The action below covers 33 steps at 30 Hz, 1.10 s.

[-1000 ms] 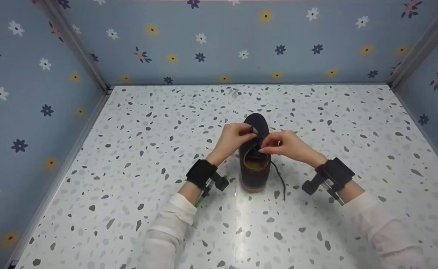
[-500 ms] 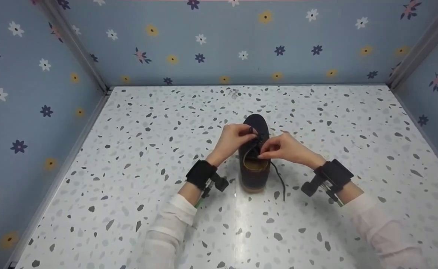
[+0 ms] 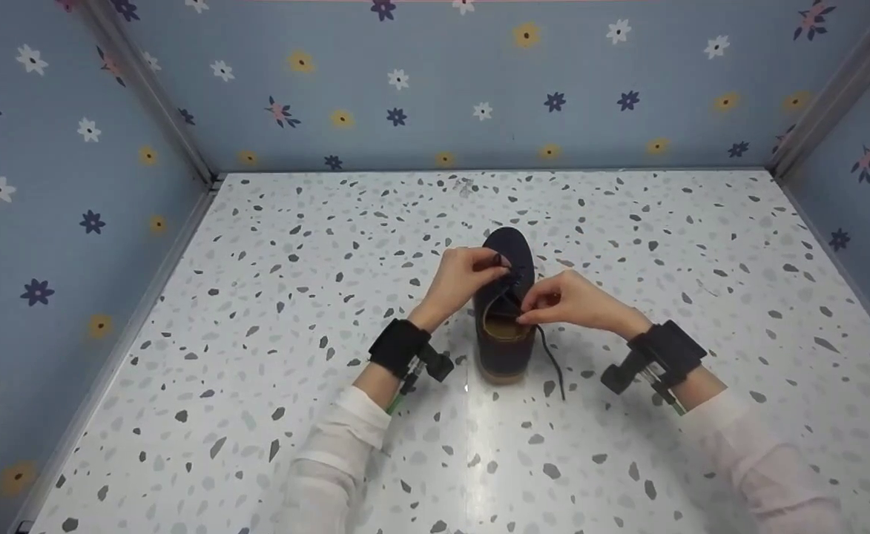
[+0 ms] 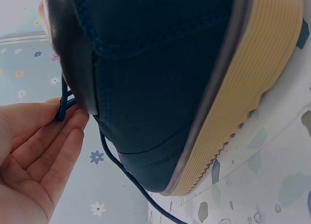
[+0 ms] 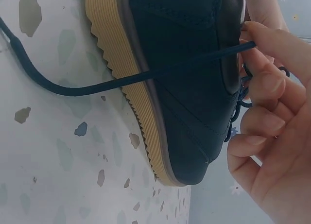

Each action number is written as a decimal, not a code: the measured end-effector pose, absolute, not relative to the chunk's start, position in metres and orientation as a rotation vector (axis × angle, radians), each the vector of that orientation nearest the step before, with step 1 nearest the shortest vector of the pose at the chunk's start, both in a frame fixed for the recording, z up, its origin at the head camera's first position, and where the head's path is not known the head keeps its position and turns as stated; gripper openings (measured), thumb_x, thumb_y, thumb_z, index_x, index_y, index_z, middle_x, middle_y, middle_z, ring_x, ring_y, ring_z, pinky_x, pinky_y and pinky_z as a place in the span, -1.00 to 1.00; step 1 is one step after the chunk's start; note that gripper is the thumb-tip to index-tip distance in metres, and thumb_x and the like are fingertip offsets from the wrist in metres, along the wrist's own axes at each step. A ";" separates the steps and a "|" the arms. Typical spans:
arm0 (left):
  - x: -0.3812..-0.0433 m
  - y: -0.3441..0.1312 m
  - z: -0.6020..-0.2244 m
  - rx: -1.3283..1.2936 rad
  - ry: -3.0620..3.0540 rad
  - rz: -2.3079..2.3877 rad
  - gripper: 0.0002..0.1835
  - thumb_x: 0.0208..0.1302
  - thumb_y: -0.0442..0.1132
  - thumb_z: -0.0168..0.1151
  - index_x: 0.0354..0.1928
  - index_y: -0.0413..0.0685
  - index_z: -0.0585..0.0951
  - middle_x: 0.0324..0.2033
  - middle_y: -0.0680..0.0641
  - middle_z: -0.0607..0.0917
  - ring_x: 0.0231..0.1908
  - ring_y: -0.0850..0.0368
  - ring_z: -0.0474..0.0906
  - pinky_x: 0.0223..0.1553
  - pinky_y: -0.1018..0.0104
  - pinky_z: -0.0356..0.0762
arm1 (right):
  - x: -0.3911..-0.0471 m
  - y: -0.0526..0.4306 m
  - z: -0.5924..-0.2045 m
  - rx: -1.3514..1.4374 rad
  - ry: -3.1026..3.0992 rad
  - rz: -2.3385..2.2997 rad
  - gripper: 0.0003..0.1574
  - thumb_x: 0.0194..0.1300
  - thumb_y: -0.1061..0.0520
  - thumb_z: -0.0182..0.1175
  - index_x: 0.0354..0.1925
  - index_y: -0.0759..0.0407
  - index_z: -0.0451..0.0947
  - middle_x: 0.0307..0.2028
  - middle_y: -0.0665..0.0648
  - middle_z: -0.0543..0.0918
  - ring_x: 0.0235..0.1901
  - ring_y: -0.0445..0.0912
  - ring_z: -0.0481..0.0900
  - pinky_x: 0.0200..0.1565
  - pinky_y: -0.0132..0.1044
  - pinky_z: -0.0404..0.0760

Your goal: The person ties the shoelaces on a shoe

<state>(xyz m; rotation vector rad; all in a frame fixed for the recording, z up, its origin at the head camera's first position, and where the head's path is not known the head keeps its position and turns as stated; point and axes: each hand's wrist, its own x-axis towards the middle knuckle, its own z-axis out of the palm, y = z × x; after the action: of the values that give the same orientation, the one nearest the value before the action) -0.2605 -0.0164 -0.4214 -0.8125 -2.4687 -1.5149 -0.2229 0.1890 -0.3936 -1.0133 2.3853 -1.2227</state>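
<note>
A dark navy lace-up shoe [image 3: 505, 360] with a tan ridged sole [image 4: 243, 93] lies sole down, toe pointing away. My left hand [image 3: 455, 280] is over its laced front, thumb and fingers pinching a doubled piece of dark shoelace [image 4: 63, 107]. Close to the shoe's opening, my right hand [image 3: 572, 300] pinches the lace between thumb and forefinger, the other fingers curled. From there a loose lace length [image 5: 73, 91] crosses the shoe's side and trails onto the table [image 3: 551, 363]. The fingers partly hide the eyelets and tongue.
The speckled white tabletop [image 3: 316, 245] is bordered by blue flower-patterned panels [image 3: 464, 89] at the back, left and right. Black straps [image 3: 400, 345] with small cameras sit on both wrists.
My right hand has shifted slightly toward the shoe's heel, fingers still at the lace. The left hand and the shoe stay almost where they were.
</note>
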 end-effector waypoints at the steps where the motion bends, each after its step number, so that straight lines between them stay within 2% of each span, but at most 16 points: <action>1: -0.261 -0.016 -0.422 -0.813 -2.468 -1.513 -0.94 0.09 -0.34 0.29 -0.37 -0.15 0.68 -0.44 0.07 0.66 -0.42 0.32 0.52 -0.32 0.46 0.43 | -0.221 0.188 -0.390 -1.008 2.376 -1.228 -0.87 0.09 0.22 0.30 -0.39 0.29 0.60 -0.57 0.10 0.56 -0.61 -0.15 0.40 -0.55 -0.41 0.36; 13: -0.259 -0.016 -0.422 -0.808 -2.466 -1.501 -0.94 0.09 -0.33 0.29 -0.37 -0.15 0.68 -0.45 0.06 0.67 -0.43 0.31 0.52 -0.32 0.46 0.42 | -0.213 0.190 -0.383 -0.987 2.356 -1.269 -0.88 0.12 0.23 0.27 -0.37 0.31 0.59 -0.51 0.11 0.56 -0.58 -0.18 0.40 -0.52 -0.40 0.39; 26: -0.260 -0.017 -0.423 -0.813 -2.465 -1.509 -0.94 0.11 -0.32 0.28 -0.37 -0.15 0.67 -0.46 0.08 0.66 -0.43 0.33 0.51 -0.33 0.45 0.42 | -0.211 0.188 -0.380 -0.964 2.408 -1.384 -0.89 0.18 0.27 0.20 -0.35 0.35 0.56 -0.50 0.23 0.57 -0.55 -0.17 0.43 -0.50 -0.39 0.41; 27: -0.260 -0.017 -0.423 -0.812 -2.464 -1.508 -0.94 0.11 -0.32 0.28 -0.37 -0.15 0.67 -0.46 0.08 0.66 -0.43 0.33 0.51 -0.33 0.45 0.42 | -0.211 0.188 -0.379 -0.958 2.408 -1.393 -0.89 0.19 0.27 0.19 -0.35 0.35 0.56 -0.50 0.24 0.56 -0.54 -0.10 0.45 -0.49 -0.38 0.41; 31: -0.260 -0.017 -0.423 -0.813 -2.460 -1.507 -0.94 0.11 -0.32 0.28 -0.38 -0.15 0.67 -0.47 0.07 0.65 -0.44 0.33 0.51 -0.34 0.45 0.42 | -0.213 0.188 -0.380 -0.942 2.418 -1.416 -0.89 0.21 0.27 0.17 -0.34 0.36 0.56 -0.50 0.23 0.55 -0.54 -0.05 0.46 -0.49 -0.37 0.42; 33: -0.260 -0.016 -0.423 -0.814 -2.459 -1.506 -0.95 0.11 -0.32 0.28 -0.38 -0.15 0.67 -0.48 0.07 0.65 -0.45 0.32 0.50 -0.35 0.44 0.42 | -0.214 0.188 -0.381 -0.947 2.418 -1.434 -0.89 0.21 0.29 0.16 -0.35 0.37 0.56 -0.50 0.23 0.55 -0.55 0.07 0.45 -0.50 -0.36 0.42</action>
<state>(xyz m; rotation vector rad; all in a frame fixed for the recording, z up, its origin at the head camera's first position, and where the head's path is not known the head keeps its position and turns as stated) -0.2595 -0.0164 -0.4233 -0.8135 -2.4593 -1.5061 -0.2142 0.1881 -0.3811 -0.9472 2.4180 -1.4342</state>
